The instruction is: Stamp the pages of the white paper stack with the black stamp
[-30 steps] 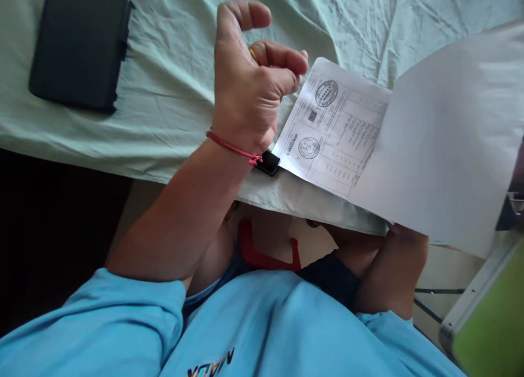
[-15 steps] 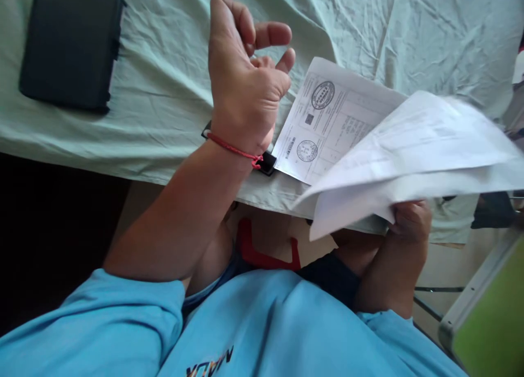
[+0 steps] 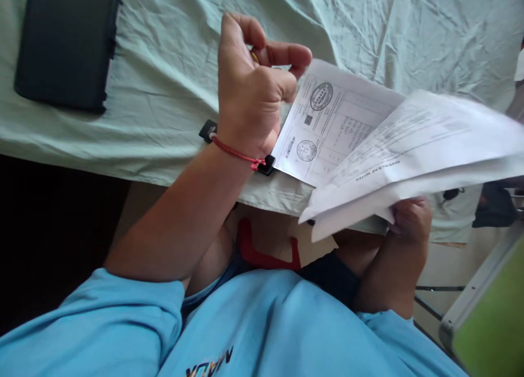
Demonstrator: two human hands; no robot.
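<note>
The left hand point(image 3: 251, 93) is raised above the worktop point(image 3: 172, 88), which is draped in a wrinkled pale green cloth. Its fingers are curled loosely inward, thumb near the bent forefinger, and they close on nothing that can be made out; the fingertips hover just over the upper left corner of a flat white printed sheet with two round stamps and a barcode point(image 3: 327, 126). That sheet lies on the cloth near the front edge of the worktop. A thin red cord bracelet point(image 3: 235, 153) circles the left wrist, and under the wrist a small flat black object point(image 3: 268, 165) rests on the cloth, touching the sheet's lower corner.

The right hand point(image 3: 411, 219) is low at the worktop's front edge, gripping a bundle of white paper pages point(image 3: 413, 153) from below. The pages are lifted, blurred, and overlap the right part of the flat sheet.

At the far left of the worktop sits a dark rectangular case point(image 3: 65, 44), well apart from both hands. The person wears a light blue shirt point(image 3: 266, 328).
</note>
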